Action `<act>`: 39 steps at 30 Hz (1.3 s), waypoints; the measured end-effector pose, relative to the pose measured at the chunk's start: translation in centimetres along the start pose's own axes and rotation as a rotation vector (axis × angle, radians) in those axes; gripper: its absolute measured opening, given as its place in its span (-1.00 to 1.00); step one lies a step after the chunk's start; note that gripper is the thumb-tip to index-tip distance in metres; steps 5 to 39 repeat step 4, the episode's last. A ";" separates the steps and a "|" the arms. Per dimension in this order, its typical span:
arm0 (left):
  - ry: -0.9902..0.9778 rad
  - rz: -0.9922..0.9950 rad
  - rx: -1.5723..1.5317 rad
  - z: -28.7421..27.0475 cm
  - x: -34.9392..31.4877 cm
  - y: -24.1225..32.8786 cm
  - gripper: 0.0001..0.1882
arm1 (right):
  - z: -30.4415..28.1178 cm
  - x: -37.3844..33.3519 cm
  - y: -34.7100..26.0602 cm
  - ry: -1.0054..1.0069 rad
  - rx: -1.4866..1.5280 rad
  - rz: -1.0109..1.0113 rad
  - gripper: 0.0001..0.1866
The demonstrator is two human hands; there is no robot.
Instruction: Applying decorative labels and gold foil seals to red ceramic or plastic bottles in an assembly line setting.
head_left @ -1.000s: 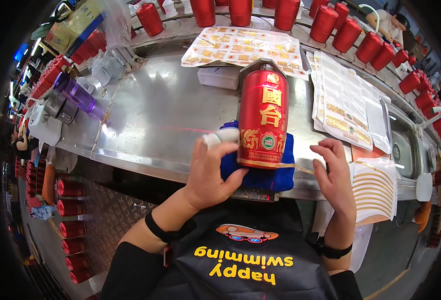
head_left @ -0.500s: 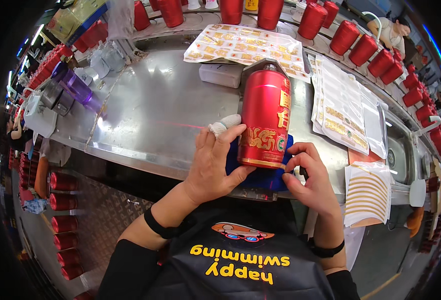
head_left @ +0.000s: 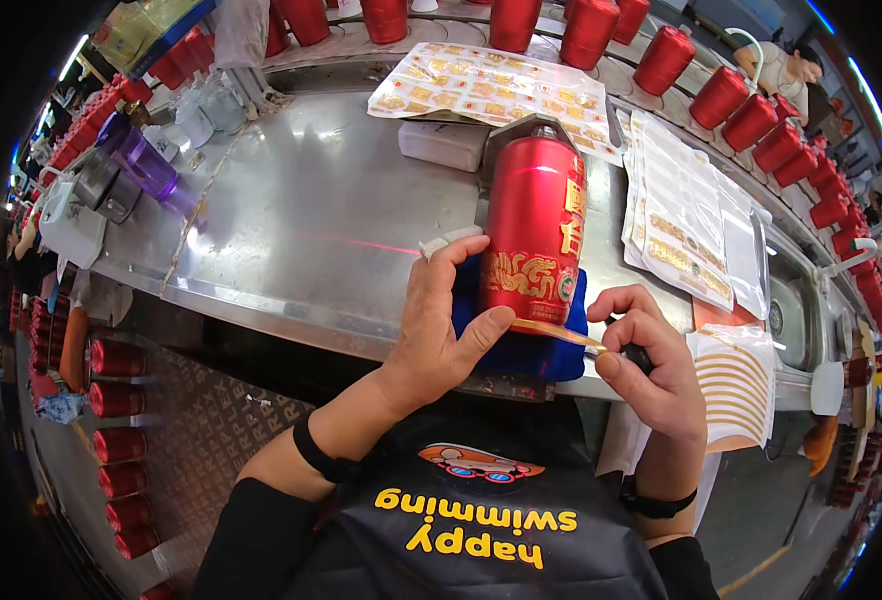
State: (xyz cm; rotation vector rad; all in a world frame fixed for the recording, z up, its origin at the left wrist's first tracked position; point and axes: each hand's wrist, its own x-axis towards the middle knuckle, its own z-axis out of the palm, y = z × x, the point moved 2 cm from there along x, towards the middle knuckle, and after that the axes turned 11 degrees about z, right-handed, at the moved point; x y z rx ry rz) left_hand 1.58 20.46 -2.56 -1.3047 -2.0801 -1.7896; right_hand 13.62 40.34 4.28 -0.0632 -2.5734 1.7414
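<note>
A red bottle (head_left: pixel 531 215) with gold raised decoration lies tilted in a dark cradle, its base toward me on a blue cloth (head_left: pixel 521 358). My left hand (head_left: pixel 426 325) grips it at the lower left, the thumb near the base rim and a finger along the side. One finger wears a white cover (head_left: pixel 448 238). A narrow gold sticker strip (head_left: pixel 551 332) runs along the base, its right end standing off the bottle. My right hand (head_left: pixel 656 360) is closed at that loose end, with a small black-handled tool (head_left: pixel 637 355) with a metal tip in its fingers.
Sheets of gold stickers (head_left: pixel 491 85) lie behind the bottle, with more sheets (head_left: pixel 676 215) at right. A sheet of curved gold strips (head_left: pixel 733 385) hangs at the right edge. A white box (head_left: pixel 441 146) is behind; red bottles (head_left: pixel 666 60) line the conveyor. A purple cup (head_left: pixel 143 172) stands left.
My right hand has moved slightly right, and the strip's right end now stands away from the base. The bottle has turned slightly, its gold lettering shifting right. Bottles on the conveyor have shifted.
</note>
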 end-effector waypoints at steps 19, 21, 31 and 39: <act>-0.023 0.018 0.035 0.0 0.1 0.1 -0.30 | -0.3 -0.4 0.3 0.002 0.040 0.062 -0.85; -0.023 0.018 0.035 0.0 0.1 0.1 -0.30 | -0.3 -0.4 0.3 0.002 0.040 0.062 -0.85; -0.023 0.018 0.035 0.0 0.1 0.1 -0.30 | -0.3 -0.4 0.3 0.002 0.040 0.062 -0.85; -0.023 0.018 0.035 0.0 0.1 0.1 -0.30 | -0.3 -0.4 0.3 0.002 0.040 0.062 -0.85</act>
